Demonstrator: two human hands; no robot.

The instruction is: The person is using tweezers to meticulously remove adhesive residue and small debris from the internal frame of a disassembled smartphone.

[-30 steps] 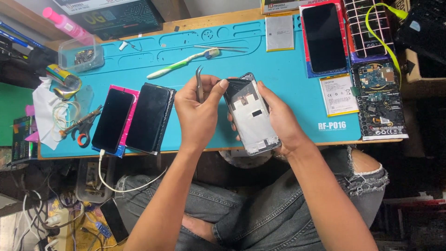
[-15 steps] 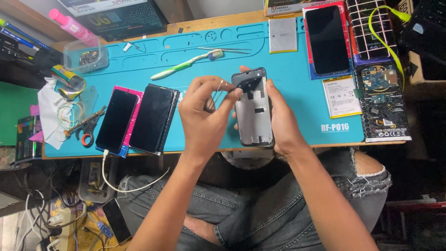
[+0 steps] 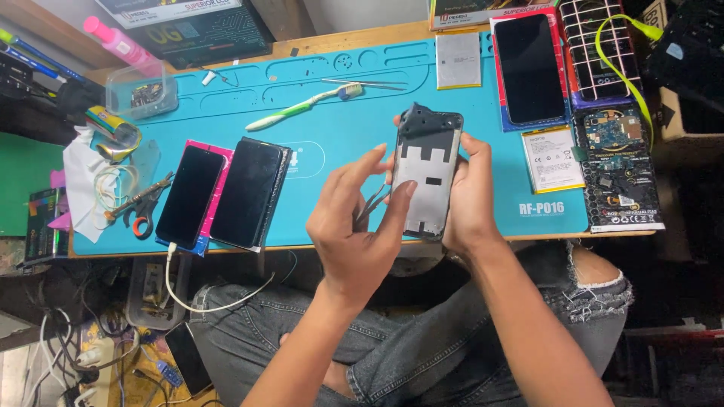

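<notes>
On the far left of the desk point(image 3: 332, 143), well apart from both hands, a pair of scissors point(image 3: 139, 207) lies beside two dark phones point(image 3: 226, 192) that rest side by side on the blue mat; one of them has a white cable at its lower end. Beyond them, further from the person, a green and white toothbrush point(image 3: 302, 109) and thin tweezers point(image 3: 362, 81) lie on the mat.

The left hand point(image 3: 354, 226) is raised over the near edge of the desk. Its fingers are bent around a thin metal tool point(image 3: 371, 205), probably tweezers, and the thumb and fingertips touch the left edge of the phone frame point(image 3: 426, 177). So this hand is grasping the tool and also steadying the frame.

The phone frame is just to the right of the left hand, upright, with its inner side turned to the camera. The right hand point(image 3: 471, 200) grasps it from behind and from the right side, fingers wrapped around the edge.

I judge the disassembly is already far along: the frame looks bare, with no screen, board or battery in it. To the right of the right hand, apart from it, lie a flat battery point(image 3: 552, 158), a circuit board point(image 3: 615, 132) and one more phone point(image 3: 529, 68). What is left inside the frame I cannot tell; perhaps only small parts near the dark top end.
</notes>
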